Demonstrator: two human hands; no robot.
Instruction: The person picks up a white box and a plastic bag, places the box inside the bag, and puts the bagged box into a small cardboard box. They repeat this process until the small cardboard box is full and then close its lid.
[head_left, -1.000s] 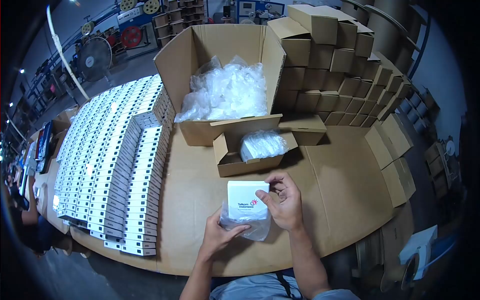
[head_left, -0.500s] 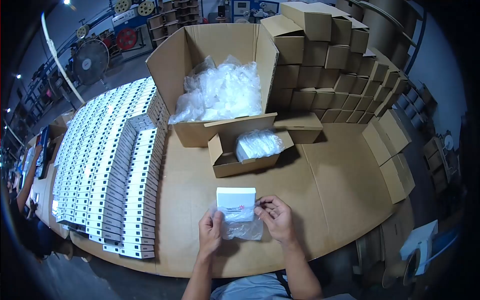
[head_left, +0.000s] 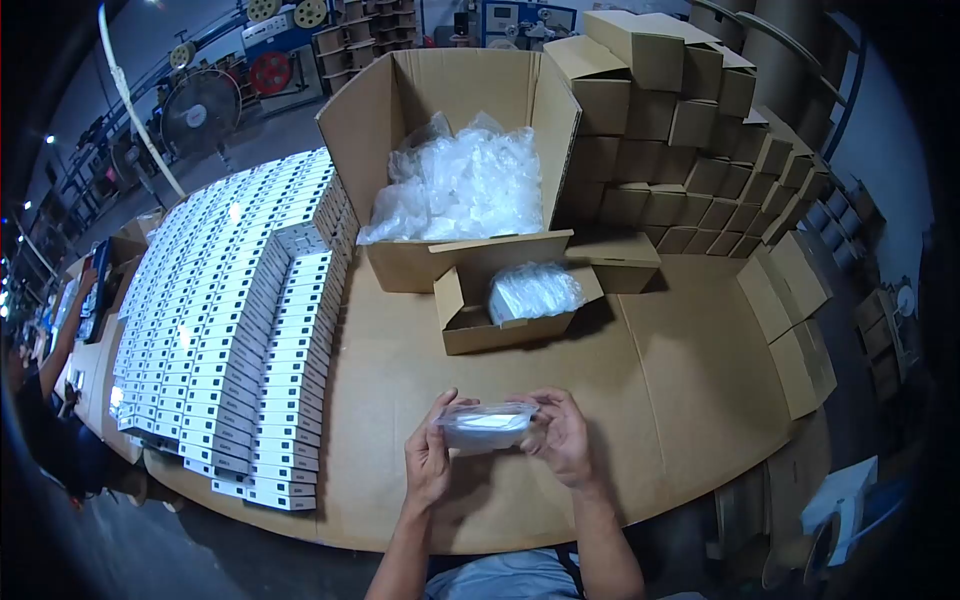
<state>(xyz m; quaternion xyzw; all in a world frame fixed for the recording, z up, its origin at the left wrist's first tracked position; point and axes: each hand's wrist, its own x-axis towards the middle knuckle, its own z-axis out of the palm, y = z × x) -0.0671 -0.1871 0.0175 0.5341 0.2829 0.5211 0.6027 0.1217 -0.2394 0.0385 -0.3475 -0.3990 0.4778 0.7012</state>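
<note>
Between my hands is a small white box in a clear plastic bag [head_left: 487, 424], tipped so that a narrow side faces me. My left hand [head_left: 430, 455] grips its left end, thumb in front. My right hand [head_left: 562, 438] has its fingers closed at the right end of the bag. Beyond them, an open brown carton [head_left: 510, 338] holds plastic-wrapped white boxes [head_left: 537, 292]. Behind that stands a large open carton [head_left: 410, 268] full of clear plastic bags [head_left: 465, 185].
Stacked white boxes [head_left: 215, 330] cover the table's left side. Brown cartons [head_left: 690, 165] are piled at the back right, and folded cardboard [head_left: 790, 320] lies at the right edge. Another person's arm [head_left: 62, 345] shows at far left.
The white box has gone deeper into the bag and been tipped from its broad face to a narrow side. My right hand has shifted slightly, and the whole view has moved a little.
</note>
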